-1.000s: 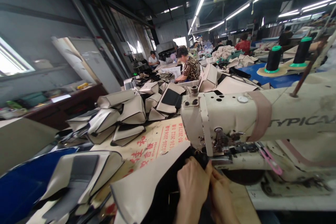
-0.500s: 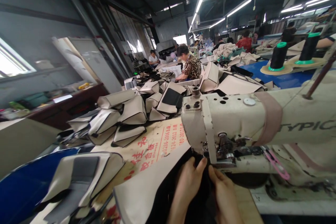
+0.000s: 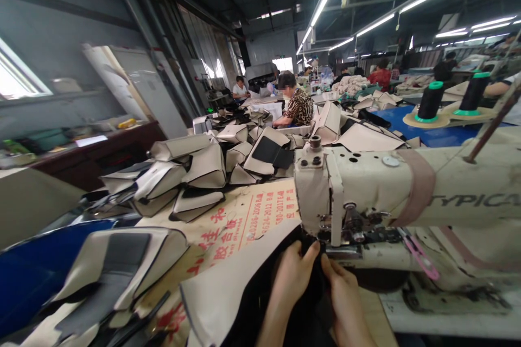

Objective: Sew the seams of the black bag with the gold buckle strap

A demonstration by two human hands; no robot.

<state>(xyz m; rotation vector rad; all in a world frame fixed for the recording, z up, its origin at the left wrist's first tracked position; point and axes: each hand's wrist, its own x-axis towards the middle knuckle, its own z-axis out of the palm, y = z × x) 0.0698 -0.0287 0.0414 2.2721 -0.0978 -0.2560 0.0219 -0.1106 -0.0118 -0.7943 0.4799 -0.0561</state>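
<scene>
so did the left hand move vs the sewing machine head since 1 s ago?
Barely. The left hand stays just below and left of the sewing machine head, fingers on the dark fabric by the right hand. Most apparent shift is camera motion.

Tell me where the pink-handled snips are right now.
The pink-handled snips hang on the sewing machine, lower right in the head view, right of the right hand.
</scene>
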